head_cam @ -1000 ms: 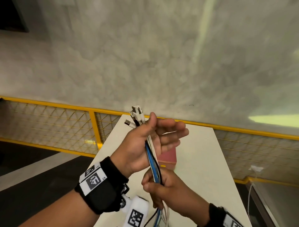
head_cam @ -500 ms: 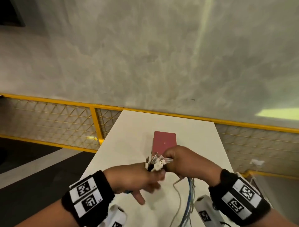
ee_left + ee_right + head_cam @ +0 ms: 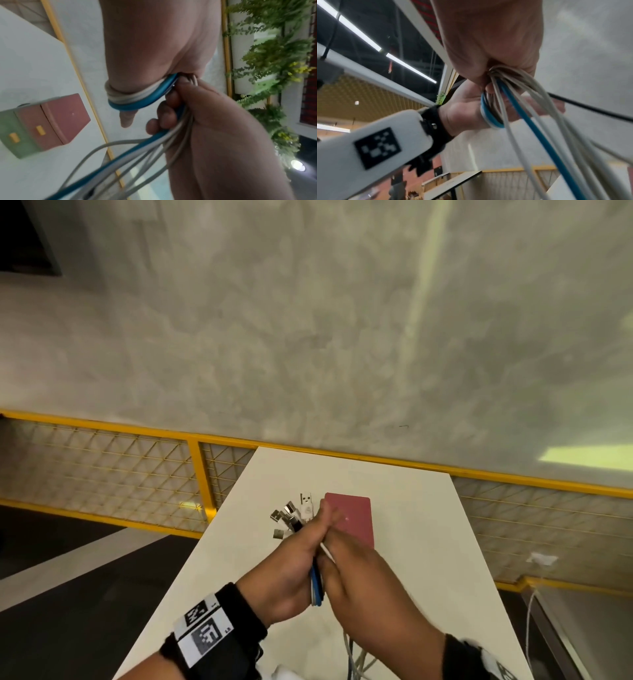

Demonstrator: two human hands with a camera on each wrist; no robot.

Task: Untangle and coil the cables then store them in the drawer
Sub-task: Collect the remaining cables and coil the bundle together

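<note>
A bundle of white, blue and black cables [image 3: 316, 587] runs between both hands above the white table [image 3: 428, 542]. My left hand [image 3: 291, 566] pinches the plug ends [image 3: 294, 514] under its thumb, and they fan out beyond it. One turn of the cables [image 3: 135, 100] is looped round that hand. My right hand [image 3: 363, 580] sits close against it and grips the trailing strands [image 3: 518, 102] in a fist. Loose cable lengths [image 3: 352, 655] hang down to the table. The pink-topped drawer box [image 3: 352, 520] stands just beyond the hands. Its pink and green drawer fronts [image 3: 41, 125] are closed.
A yellow mesh railing [image 3: 202, 474] runs behind the table against a grey concrete wall. A white cable [image 3: 531, 607] hangs from a socket at the right, beside a second surface. The table's left edge [image 3: 191, 556] drops to a dark floor.
The hands came down from chest height to just over the table. My left hand turned the plug ends to point away, and my right hand brought the bundle round it into a loop.
</note>
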